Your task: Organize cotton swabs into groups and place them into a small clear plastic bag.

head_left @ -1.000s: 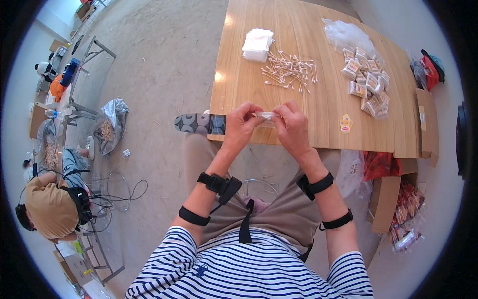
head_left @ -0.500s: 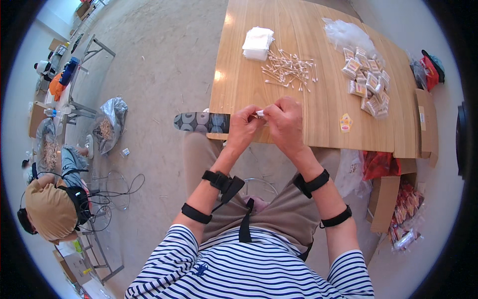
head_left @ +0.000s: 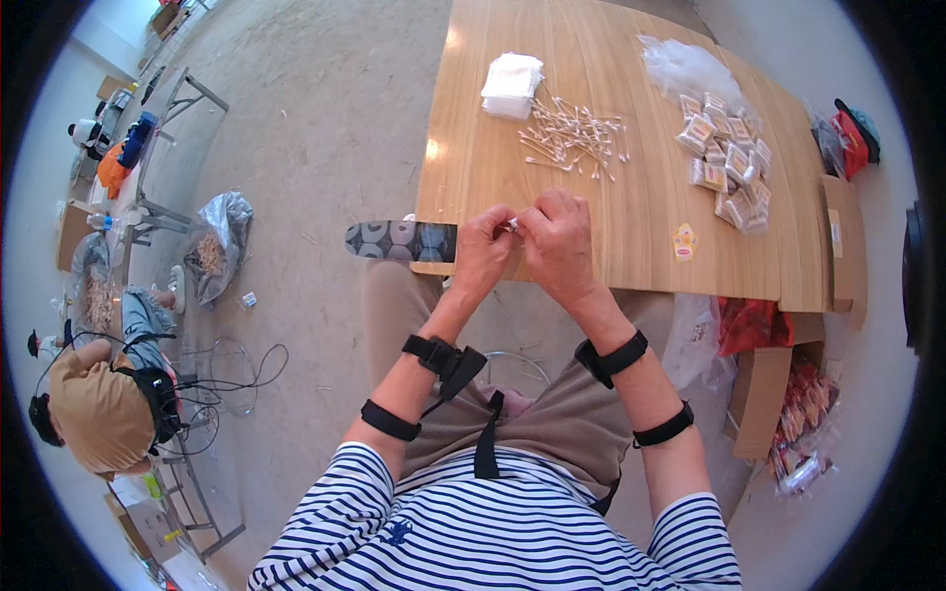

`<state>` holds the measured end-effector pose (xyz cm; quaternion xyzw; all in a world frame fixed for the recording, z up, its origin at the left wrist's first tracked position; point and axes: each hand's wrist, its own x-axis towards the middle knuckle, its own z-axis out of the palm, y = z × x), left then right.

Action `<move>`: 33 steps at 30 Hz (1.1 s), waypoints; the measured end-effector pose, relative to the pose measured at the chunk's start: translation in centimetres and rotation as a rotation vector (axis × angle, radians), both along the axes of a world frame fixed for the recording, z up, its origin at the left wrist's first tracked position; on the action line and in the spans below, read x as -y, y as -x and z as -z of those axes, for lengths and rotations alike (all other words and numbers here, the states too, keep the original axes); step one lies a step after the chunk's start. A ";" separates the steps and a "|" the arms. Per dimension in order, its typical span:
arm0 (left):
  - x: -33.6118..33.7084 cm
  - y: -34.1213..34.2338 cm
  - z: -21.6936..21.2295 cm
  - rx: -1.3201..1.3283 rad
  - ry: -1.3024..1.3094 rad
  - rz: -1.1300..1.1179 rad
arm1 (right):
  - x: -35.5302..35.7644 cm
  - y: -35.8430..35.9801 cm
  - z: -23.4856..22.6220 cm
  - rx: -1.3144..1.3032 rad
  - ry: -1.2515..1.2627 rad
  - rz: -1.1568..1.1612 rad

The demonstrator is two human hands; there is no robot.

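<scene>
- Table (head_left: 552,177): pale wood with straight grain and a smooth, glossy top; I sit at its near edge, as in the earlier frames.
- Floor (head_left: 325,128): grey, matt and speckled, with cables and a crumpled clear bag lying to my left.
- Another person (head_left: 94,409): tan cap and headphones, low at the left edge, in nearly the same place as half a second ago.
- Board (head_left: 399,239): a flat dark strip with a grey round pattern, jutting out left from under the table edge, not moved.
- Left hand (head_left: 483,251): a second ago it stood a little apart from the right; now it is pressed close against it, fingers pinched on the small white piece.
- Right hand (head_left: 560,241): curled over the near table edge, fingertips closed on the same piece; knuckles touch the left hand.
- Packets (head_left: 727,167): a loose heap of small square clear wrappers with tan contents, far right, unchanged.
- Wipes (head_left: 512,84): a soft white square stack, far side of the table.
- Swabs (head_left: 576,138): thin white sticks with cotton tips, scattered just beside the wipes, as before.
- White piece (head_left: 514,225): tiny, mostly hidden between my fingertips, above the table's near edge; its shape cannot be told.
</scene>
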<state>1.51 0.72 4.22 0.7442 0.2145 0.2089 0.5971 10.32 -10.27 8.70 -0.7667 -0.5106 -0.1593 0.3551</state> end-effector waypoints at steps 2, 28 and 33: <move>0.2 -0.1 -0.3 0.017 0.008 -0.028 | 0.0 0.0 0.1 0.017 0.020 -0.005; -0.2 0.1 -4.2 0.148 -0.604 -0.007 | 2.4 -1.1 0.5 -0.348 -0.041 0.040; -0.1 0.1 -4.2 0.172 -0.628 0.000 | 2.4 -1.2 0.5 -0.213 -0.051 -0.003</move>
